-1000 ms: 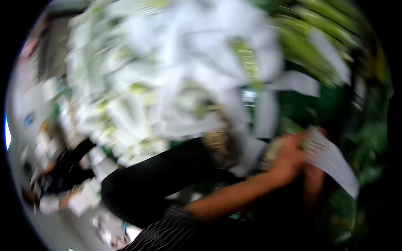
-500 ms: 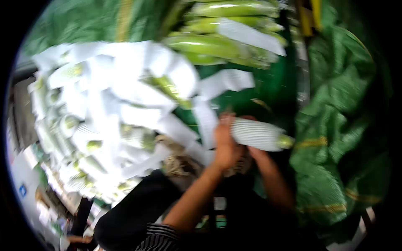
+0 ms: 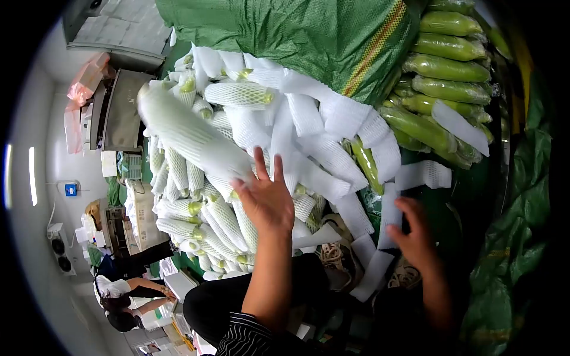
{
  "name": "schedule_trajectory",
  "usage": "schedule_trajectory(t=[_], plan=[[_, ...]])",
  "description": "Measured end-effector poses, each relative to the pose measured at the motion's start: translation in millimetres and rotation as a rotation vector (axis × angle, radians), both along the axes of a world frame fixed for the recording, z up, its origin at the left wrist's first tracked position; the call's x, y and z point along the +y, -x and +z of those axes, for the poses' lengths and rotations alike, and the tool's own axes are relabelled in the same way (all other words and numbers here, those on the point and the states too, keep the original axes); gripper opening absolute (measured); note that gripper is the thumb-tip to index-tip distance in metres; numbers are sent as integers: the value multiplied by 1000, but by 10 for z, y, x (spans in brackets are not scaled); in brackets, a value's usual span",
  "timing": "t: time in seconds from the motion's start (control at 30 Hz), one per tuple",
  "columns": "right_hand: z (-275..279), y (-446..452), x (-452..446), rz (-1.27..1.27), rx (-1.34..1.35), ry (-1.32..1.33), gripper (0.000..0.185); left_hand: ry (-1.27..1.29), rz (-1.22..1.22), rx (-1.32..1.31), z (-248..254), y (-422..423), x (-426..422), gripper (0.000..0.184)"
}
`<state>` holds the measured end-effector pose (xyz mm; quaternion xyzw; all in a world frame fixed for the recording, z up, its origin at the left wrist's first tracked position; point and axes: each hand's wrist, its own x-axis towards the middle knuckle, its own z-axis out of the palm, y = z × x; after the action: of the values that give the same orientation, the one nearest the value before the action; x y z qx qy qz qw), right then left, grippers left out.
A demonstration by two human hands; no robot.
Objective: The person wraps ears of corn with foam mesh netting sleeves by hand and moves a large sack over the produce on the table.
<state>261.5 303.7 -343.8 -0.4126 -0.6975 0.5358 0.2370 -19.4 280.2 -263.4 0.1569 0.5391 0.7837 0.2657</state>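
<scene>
My left hand [image 3: 268, 203] is open with its fingers spread, over the pile of net-wrapped vegetables. Just beyond its fingertips a long pale green vegetable in a white foam net sleeve [image 3: 193, 133] is blurred by motion, seemingly in the air; whether its near end still touches the thumb I cannot tell. My right hand [image 3: 414, 234] is open too, thumb and fingers apart, holding nothing. It is nearest to an unused white foam sleeve [image 3: 389, 216]. Another film-wrapped green vegetable [image 3: 367, 163] lies among loose foam sleeves [image 3: 323, 154], between the two hands and farther out.
Film-wrapped green vegetables [image 3: 451, 68] are stacked at the upper right, with a foam sleeve on top. Green woven sacking [image 3: 285, 35] lies behind the pile, more [image 3: 510, 267] at the right. At lower left another person [image 3: 122, 299] bends over a white box.
Both hands were on the sleeved vegetable at the right. It has moved left over the pile, out of my right hand, and my left hand has opened. The view has swung left.
</scene>
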Motion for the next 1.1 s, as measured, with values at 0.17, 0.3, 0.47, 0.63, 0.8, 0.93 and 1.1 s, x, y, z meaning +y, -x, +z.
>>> schedule_trajectory(t=[0.17,0.3,0.47,0.63,0.8,0.93,1.1], plan=[[-853,65,-863,361,-445,-284,69,540,-485,18,-1371,-739,-775,21],[-1155,35,-951,214,-350,-58,39,831,-770,833,-1555,-1361,-1047,33],[-1288,-128,-947,224,-520,-221,28,825,-967,629,-1657,-1293,-1051,39],[-1140,-462,-602,230,-339,-274,25,730,-975,1069,-1666,-1287,-1028,45],[-321,-588,-405,-105,537,560,43,353,-819,-142,-1212,-1547,-540,60],[-199,-606,-417,-582,603,914,33,287,-1122,997,-775,-1511,-293,70],[-179,-655,-424,-582,769,1068,23,489,-1348,309,-398,-1681,-258,55]])
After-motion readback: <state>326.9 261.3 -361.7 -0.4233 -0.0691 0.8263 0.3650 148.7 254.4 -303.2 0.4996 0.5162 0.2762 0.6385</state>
